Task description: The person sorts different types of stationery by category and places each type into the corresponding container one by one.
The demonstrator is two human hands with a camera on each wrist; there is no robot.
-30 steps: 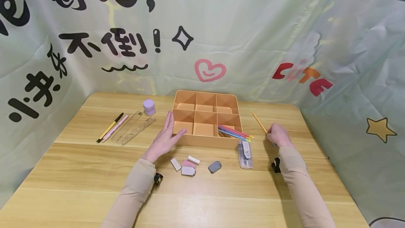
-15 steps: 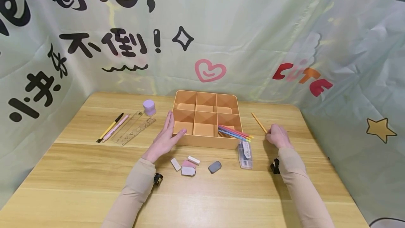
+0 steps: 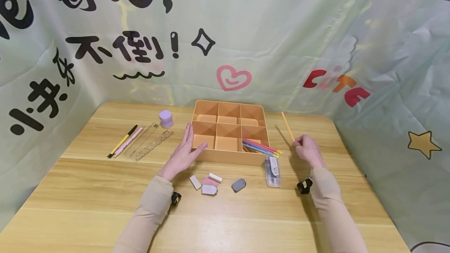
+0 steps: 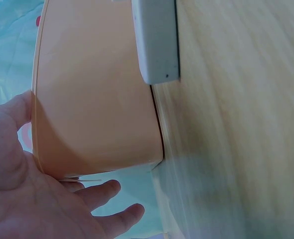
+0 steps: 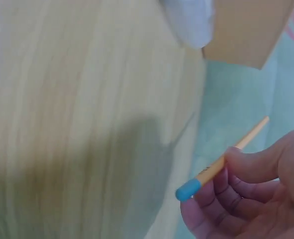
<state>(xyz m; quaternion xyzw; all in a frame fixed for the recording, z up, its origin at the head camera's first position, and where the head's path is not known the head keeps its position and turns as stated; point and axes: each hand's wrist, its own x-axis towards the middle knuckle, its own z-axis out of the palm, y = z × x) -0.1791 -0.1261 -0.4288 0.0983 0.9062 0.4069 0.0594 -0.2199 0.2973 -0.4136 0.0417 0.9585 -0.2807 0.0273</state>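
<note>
We see the right hand (image 3: 308,150) to the right of the divided box (image 3: 225,157), well apart from it, pinching a yellow-orange pencil (image 5: 216,167) between thumb and fingers. The pencil is raised off the table (image 3: 225,225), its shadow falling apart from it; its blue end shows beneath the grip and its far end slants up away from us. The left hand (image 3: 181,155) is spread, touching the box at its near left corner, so we see box and pencil between and beside two hands kept well apart. In the box's near right compartment we find a bunch of coloured pencils (image 3: 258,146), their ends jutting over its rim. A clear case (image 3: 272,171) lies just beside the box's near right corner, and small blocks (image 3: 209,189) lie in front of the box.
</note>
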